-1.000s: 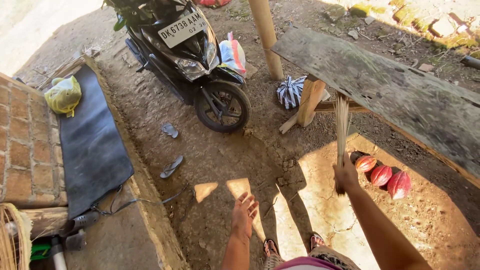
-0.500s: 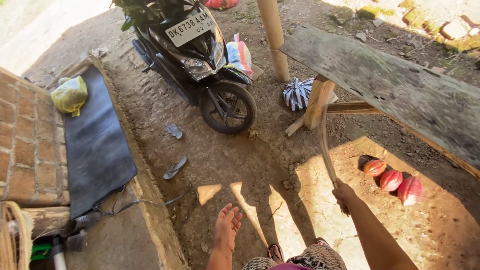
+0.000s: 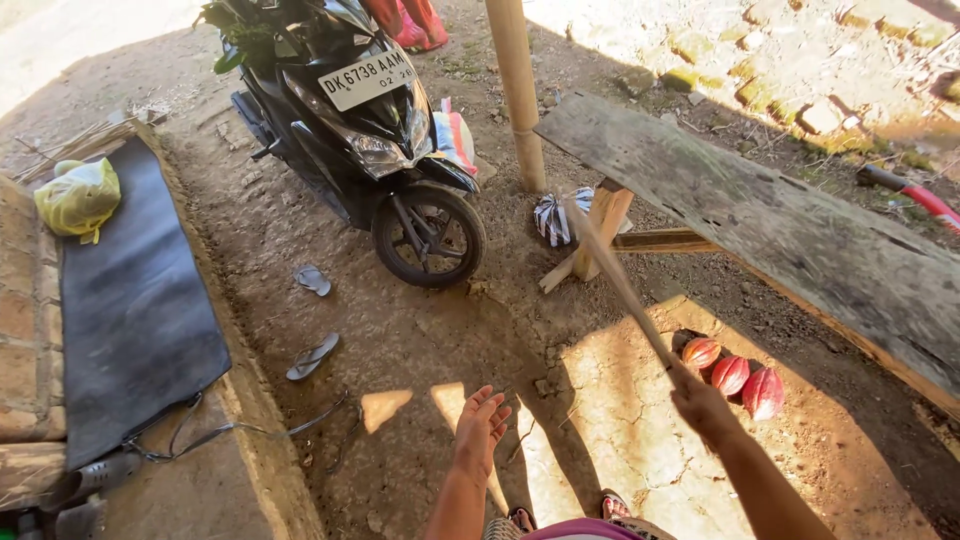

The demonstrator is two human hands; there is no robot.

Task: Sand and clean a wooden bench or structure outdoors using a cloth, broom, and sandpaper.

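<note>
Seen from above, a person stands on cracked, sunlit dirt ground (image 3: 620,420) under a shelter. The right hand (image 3: 703,405), low and right of centre, has its fingers (image 3: 690,392) curled tightly around the near end of a bundled stick broom (image 3: 615,280); the broom slants up and to the left from the fist, its far end blurred, ending near a wooden bench leg (image 3: 600,230). The left hand (image 3: 480,430) is near the bottom centre, palm down, fingers (image 3: 492,405) spread wide and straight, holding and touching nothing, above the ground. Just right of the broom's gripped end, three reddish cocoa pods (image 3: 732,372) lie together on the dirt, partly under the edge of a weathered plank tabletop (image 3: 760,220) that runs from the centre far side toward the right. A bamboo post (image 3: 518,90) rises behind the plank's left end, with a striped cloth bundle (image 3: 552,215) at its foot. Farther left stands a black scooter (image 3: 350,130), its front wheel turned toward the viewer. Two grey flip-flops (image 3: 313,320) lie apart on the dirt near it. At the far left, a black rubber mat (image 3: 130,310) covers a raised ledge, with a yellow-green plastic bag (image 3: 78,197) at its far end.
</note>
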